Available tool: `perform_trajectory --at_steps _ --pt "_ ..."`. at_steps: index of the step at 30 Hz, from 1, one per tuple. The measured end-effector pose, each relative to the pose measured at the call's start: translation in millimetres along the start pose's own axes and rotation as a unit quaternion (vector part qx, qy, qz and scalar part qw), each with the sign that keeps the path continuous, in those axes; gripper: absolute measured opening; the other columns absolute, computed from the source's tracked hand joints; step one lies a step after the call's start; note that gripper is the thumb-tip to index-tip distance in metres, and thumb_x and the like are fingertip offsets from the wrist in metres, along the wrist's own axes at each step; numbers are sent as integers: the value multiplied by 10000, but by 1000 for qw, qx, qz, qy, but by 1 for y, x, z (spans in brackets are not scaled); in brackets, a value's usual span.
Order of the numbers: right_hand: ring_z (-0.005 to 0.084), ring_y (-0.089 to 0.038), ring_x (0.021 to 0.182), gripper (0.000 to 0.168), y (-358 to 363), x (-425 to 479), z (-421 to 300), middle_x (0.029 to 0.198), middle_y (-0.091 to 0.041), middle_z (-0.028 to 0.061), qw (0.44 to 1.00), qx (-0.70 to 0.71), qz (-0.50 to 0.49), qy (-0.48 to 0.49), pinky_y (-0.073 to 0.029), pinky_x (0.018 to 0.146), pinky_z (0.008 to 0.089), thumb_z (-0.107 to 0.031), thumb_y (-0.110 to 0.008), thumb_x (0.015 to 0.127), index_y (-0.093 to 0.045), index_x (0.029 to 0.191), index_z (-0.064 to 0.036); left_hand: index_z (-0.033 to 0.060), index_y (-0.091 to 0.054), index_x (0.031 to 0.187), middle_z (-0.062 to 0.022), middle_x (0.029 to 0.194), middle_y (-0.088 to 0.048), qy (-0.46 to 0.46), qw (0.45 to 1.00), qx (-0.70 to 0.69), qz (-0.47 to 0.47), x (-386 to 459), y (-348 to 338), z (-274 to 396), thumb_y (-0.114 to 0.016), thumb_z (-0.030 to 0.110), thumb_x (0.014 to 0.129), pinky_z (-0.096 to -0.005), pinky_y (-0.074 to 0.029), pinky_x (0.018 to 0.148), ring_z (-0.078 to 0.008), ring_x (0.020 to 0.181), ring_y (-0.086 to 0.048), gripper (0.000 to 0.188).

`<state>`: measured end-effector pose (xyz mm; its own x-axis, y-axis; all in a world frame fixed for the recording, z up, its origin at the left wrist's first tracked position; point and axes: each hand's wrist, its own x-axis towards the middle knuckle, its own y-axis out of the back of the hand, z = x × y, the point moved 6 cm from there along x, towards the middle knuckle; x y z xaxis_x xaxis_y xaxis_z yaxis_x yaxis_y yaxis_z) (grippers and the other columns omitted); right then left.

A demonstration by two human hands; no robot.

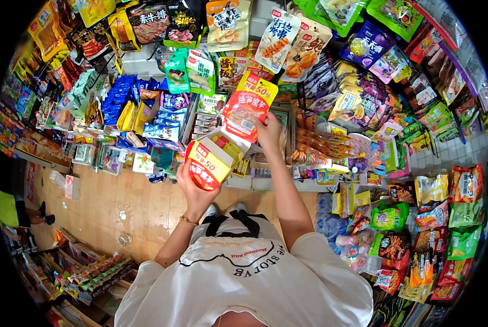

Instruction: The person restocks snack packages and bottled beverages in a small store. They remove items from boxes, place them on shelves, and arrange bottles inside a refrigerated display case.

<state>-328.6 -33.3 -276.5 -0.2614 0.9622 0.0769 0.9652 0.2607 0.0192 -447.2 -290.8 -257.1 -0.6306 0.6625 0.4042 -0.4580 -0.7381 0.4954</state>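
Observation:
My left hand (195, 194) holds the lower front of a red and yellow cardboard snack display box (206, 165), which is tilted over the edge of the shelf. Small yellow-green packets (227, 144) show inside it. With my right hand (267, 133) I grip the right edge of the box's raised lid (250, 102), which is printed red and yellow and stands up behind the opening. Behind the box lie small boxes of snacks (205, 126), and a blue box of blue and white packets (164, 128) is to the left.
Hanging snack pouches (276, 41) line the display ahead. Orange packets (321, 147) fill the shelf at right, and bagged snacks (428, 220) hang farther right. Cartons (71, 187) stand on the wooden floor (146, 204). A person in a yellow-green top (7, 206) is at far left.

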Motion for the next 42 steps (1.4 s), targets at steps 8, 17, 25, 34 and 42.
perform_trajectory --at_steps 8,17,25,34,42 --pt "192 -646 775 208 5 51 28 872 -674 135 998 -31 45 7 -471 688 307 -52 -647 792 -571 962 38 17 -266 1332 -207 1284 -298 4 1000 -9 3 -16 10 -8 -857 227 522 -465 -269 1016 -358 1212 -302 1024" --pt "219 -644 814 312 6 43 76 896 -669 129 996 -80 8 -39 -480 734 324 -88 -728 709 -581 963 18 32 -213 1357 -204 1322 -252 1 1000 -22 22 -25 24 -17 -862 228 534 -470 -252 1032 -357 1247 -269 1067" --pt "189 -621 871 336 70 -33 86 983 -647 78 940 252 41 -227 -486 771 308 25 -658 749 -574 1075 8 14 -197 1364 -192 1308 -263 14 1000 -14 24 -24 37 -19 -865 220 530 -457 -246 1042 -350 1245 -269 1088" --pt "76 -541 672 422 105 -122 -15 810 -635 36 987 -119 111 6 -428 584 203 90 -513 789 -567 1200 15 30 -220 1352 -188 1325 -255 39 999 -11 26 -25 41 -22 -853 193 533 -449 -242 1053 -339 1265 -258 1048" --pt "210 -556 568 531 35 -60 -96 871 -659 129 863 -294 186 366 -440 512 288 110 -489 697 -611 1179 -79 33 -227 1348 -176 1328 -266 18 999 -27 26 -24 37 -17 -862 212 533 -448 -250 1048 -333 1261 -270 1049"
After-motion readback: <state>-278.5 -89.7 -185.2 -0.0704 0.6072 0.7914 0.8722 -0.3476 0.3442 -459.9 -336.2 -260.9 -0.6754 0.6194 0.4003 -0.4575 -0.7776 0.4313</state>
